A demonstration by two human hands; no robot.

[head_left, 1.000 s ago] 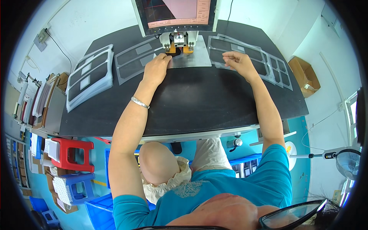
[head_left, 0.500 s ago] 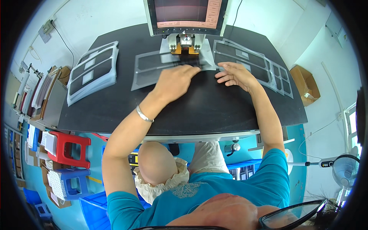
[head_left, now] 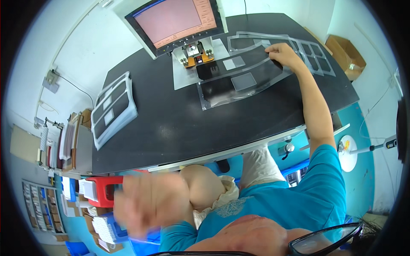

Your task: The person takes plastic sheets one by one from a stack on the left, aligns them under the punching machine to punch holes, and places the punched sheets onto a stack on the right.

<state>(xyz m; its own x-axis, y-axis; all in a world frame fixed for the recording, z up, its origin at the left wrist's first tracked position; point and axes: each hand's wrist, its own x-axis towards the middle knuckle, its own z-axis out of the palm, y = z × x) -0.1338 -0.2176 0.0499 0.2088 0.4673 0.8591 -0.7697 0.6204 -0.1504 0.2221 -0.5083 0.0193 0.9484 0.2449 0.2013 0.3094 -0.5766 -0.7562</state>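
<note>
Nearest, the left hand point(head_left: 149, 202) is a smear of motion low on the left, in front of the bare knee point(head_left: 204, 185) and off the table; whether its fingers are curled or spread I cannot tell, and nothing can be made out in it. Beyond the knee runs the front edge of the black table point(head_left: 171, 132), and on its left part sits a stack of framed film sheets point(head_left: 113, 112), clear-edged with dark panels. Further in, right of the middle, is the film sheet point(head_left: 237, 74) being handled, with two dark panels and a pale rectangle in each (clear strips border and divide them). The right hand point(head_left: 282, 56) pinches its right end between thumb and fingertips, and the sheet bends in a shallow curve toward that grip. Its left end overlaps a bare metal plate point(head_left: 181, 79), near the yellow feet of a small fixture point(head_left: 195, 55); whether it touches them is unclear. Behind the right hand, more film sheets point(head_left: 314, 55) overlap on the table, an open cardboard box point(head_left: 347, 55) standing past the table's right edge. A monitor point(head_left: 171, 23) rises above the fixture, tilted in view, before the white wall point(head_left: 79, 38).
</note>
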